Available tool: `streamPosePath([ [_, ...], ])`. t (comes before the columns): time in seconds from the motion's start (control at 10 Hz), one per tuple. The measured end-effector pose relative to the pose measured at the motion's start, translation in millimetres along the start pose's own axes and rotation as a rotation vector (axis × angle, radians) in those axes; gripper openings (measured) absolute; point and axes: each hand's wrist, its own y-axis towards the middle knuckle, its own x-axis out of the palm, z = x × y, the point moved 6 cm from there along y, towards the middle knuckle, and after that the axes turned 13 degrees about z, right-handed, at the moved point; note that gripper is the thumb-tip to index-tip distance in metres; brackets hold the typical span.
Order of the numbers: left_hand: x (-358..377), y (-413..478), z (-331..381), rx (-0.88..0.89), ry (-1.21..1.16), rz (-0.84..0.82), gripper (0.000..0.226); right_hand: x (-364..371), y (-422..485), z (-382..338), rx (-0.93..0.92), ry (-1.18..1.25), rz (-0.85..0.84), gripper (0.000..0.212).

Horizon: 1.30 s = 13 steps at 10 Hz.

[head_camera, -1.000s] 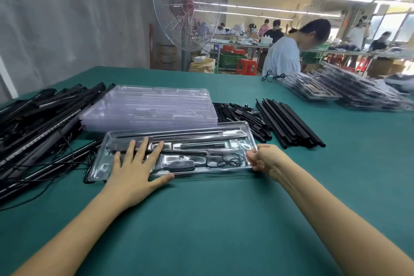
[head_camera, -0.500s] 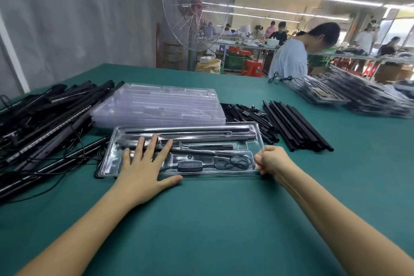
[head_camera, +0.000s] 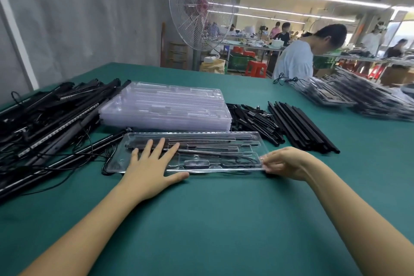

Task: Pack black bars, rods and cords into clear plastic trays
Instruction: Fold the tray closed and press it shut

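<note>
A clear plastic tray (head_camera: 257,141) lies on the green table in front of me, closed, with black bars, a rod and a coiled cord inside. My left hand (head_camera: 150,168) presses flat on its left part, fingers spread. My right hand (head_camera: 284,163) pinches the tray's near right corner with curled fingers. Behind it stands a stack of empty clear trays (head_camera: 168,107). Black rods (head_camera: 302,127) lie to the right, small black parts (head_camera: 253,119) between them and the stack.
A pile of long black bars with cords (head_camera: 44,119) fills the left side. Packed trays (head_camera: 358,98) are heaped at the far right. A standing fan (head_camera: 199,6) is beyond the table's far edge; a person in a white shirt (head_camera: 295,60) works there.
The view has shifted a little. Both hands stay on the tray: the left still flat on it, the right still at its right corner.
</note>
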Motion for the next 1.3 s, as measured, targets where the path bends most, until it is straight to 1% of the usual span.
streamPosePath([
  [0.1,0.8,-0.4,-0.2,0.008,0.01,-0.002,0.105,1.2,1.0,-2.3,0.002,-0.109,0.021,0.002],
  [0.2,0.5,-1.5,-1.8,0.01,0.017,-0.001,0.105,3.7,-0.6,-5.9,-0.021,-0.268,0.044,0.009],
  [0.3,0.0,-1.6,-2.6,0.014,0.017,0.003,0.105,7.9,-4.5,-6.9,-0.049,-0.377,0.107,0.015],
  [0.4,-0.3,-2.2,-2.7,0.017,0.009,0.003,0.104,11.5,-7.5,-7.7,-0.099,-0.469,0.196,0.031],
  [0.5,-0.9,-2.7,-2.4,0.023,0.012,-0.003,0.103,15.7,-8.3,-7.5,-0.134,-0.514,0.242,0.033],
  [0.6,-1.2,-2.8,-2.4,0.025,0.015,-0.009,0.103,15.8,-9.5,-7.9,-0.132,-0.478,0.252,0.033],
  [0.7,-1.2,-2.2,-2.7,0.019,0.017,-0.01,0.103,12.8,-11.5,-6.9,-0.107,-0.439,0.137,0.032],
  [0.8,-0.7,-0.9,-1.8,0.016,0.016,-0.008,0.104,7.8,-10.0,-10.3,-0.146,-0.491,0.116,0.024],
  [0.9,0.2,-0.8,-0.6,0.028,0.014,-0.014,0.104,9.5,-14.9,-23.5,-0.325,-0.957,0.327,0.021],
  [1.0,-1.3,-0.3,1.2,0.056,0.026,-0.023,0.098,24.4,-44.0,-47.6,-0.641,-1.195,0.654,0.031],
  [1.1,-6.7,-0.6,7.7,0.091,0.152,0.006,0.113,64.2,-58.0,-14.8,-0.296,-0.588,0.023,0.05],
  [1.2,-11.7,-2.4,18.1,0.064,0.257,0.042,0.108,117.2,-92.8,20.6,0.063,-0.131,-0.445,0.057],
  [1.3,-32.2,-7.8,43.6,0.105,0.265,0.189,0.07,139.0,-89.2,25.0,0.184,0.397,-0.332,0.048],
])
